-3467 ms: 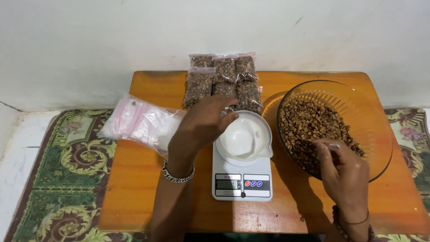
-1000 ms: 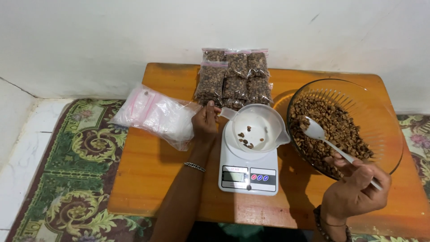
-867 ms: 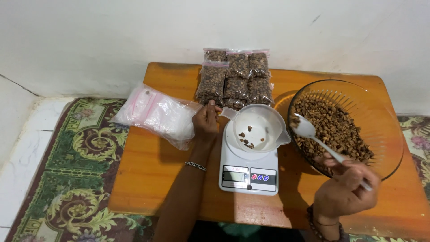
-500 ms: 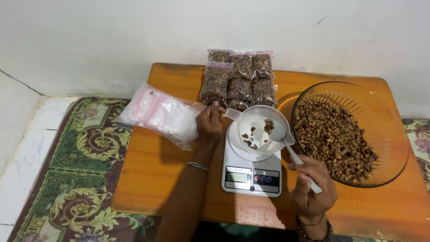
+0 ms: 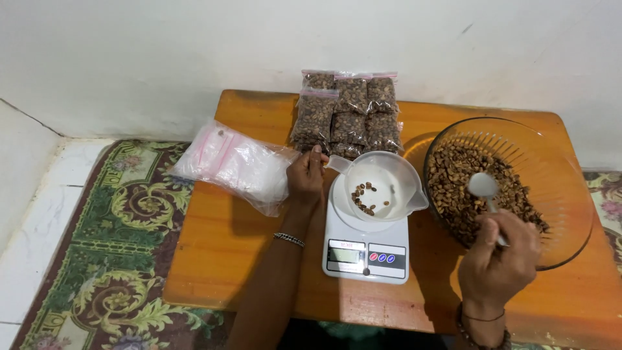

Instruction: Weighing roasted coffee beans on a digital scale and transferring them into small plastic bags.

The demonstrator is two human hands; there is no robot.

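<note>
Right hand (image 5: 497,264) grips spoon (image 5: 484,188) over glass bowl (image 5: 564,194) of beans. Scale (image 5: 366,249) carries white cup (image 5: 382,188) with few beans; left hand (image 5: 306,178) pinches its handle. Filled bags (image 5: 346,113) behind, empty bags (image 5: 236,162) left.

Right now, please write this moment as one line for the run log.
left hand: holds white cup handle on scale | right hand: spoon over glass bowl | cup: few pieces

The head camera looks steeply down, fairly close, at the low wooden table (image 5: 259,259) against the wall.
</note>
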